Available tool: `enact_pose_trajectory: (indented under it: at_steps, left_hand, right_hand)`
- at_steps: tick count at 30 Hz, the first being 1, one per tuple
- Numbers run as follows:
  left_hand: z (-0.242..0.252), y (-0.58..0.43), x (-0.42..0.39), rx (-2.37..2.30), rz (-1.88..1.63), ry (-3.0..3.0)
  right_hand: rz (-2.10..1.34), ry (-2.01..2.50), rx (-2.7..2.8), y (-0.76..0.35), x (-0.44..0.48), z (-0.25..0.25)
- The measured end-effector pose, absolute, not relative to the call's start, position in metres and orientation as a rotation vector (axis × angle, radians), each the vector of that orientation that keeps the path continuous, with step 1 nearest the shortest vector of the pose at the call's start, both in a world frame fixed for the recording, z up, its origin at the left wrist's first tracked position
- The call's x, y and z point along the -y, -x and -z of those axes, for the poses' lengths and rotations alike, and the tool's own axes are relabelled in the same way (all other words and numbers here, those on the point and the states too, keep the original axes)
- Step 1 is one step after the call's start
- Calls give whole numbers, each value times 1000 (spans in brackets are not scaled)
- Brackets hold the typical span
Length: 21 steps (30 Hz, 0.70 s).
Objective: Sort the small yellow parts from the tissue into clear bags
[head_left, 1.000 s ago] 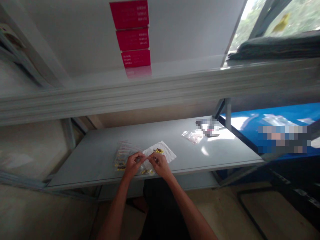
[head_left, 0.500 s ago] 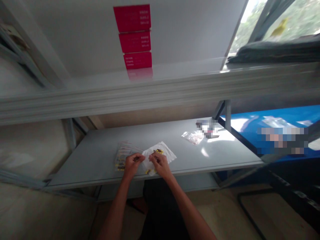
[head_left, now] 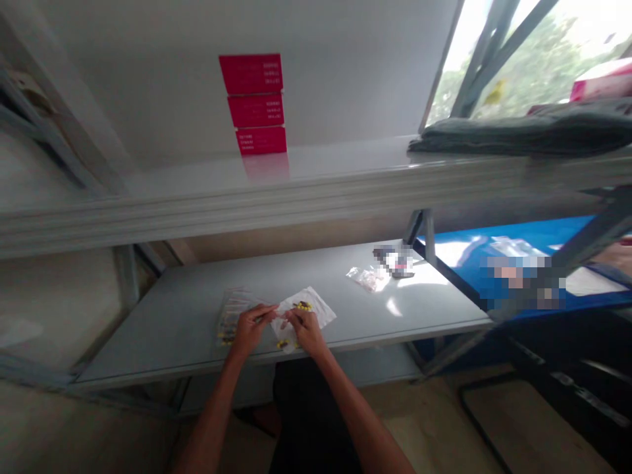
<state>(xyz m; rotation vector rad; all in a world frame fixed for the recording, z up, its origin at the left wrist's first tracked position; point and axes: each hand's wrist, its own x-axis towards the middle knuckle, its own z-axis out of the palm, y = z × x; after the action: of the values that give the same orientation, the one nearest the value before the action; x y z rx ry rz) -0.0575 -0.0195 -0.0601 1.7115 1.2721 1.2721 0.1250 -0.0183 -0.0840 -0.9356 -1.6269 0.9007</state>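
My left hand [head_left: 249, 327] and my right hand [head_left: 303, 327] meet over the front of a grey shelf board [head_left: 197, 303]. Both pinch a small clear plastic bag [head_left: 282, 322] with small yellow pieces in it. Under my right hand lies a white sheet [head_left: 316, 306] carrying more small yellow and dark pieces. To the left of my left hand lies a pile of several clear bags [head_left: 230, 316] with yellow pieces inside.
Another clear bag [head_left: 363, 278] and a blurred-out item lie at the shelf's back right. Three red boxes [head_left: 254, 104] are stacked on the upper shelf, with dark folded cloth [head_left: 518, 131] to the right. A blue surface [head_left: 523, 257] adjoins on the right.
The view has swung a little right and down. My hands stay together on the small bag; the left fingers have stretched toward the right hand.
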Motion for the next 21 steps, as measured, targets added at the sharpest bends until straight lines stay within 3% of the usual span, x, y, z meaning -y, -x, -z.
enact_pose_trajectory:
  at_steps: [7,12,21]
  left_hand:
    - [34,61,21,-1329,-1276,-1678]
    - [33,87,13,-1422,-1387,-1493]
    - [63,141,-5,-1941,-1194,-1917]
  right_hand:
    - [-906,875,1642,-123,23,78]
    - [-724,1065,1368,-134,22,78]
    - [122,1714,1620,-284,-34,65]
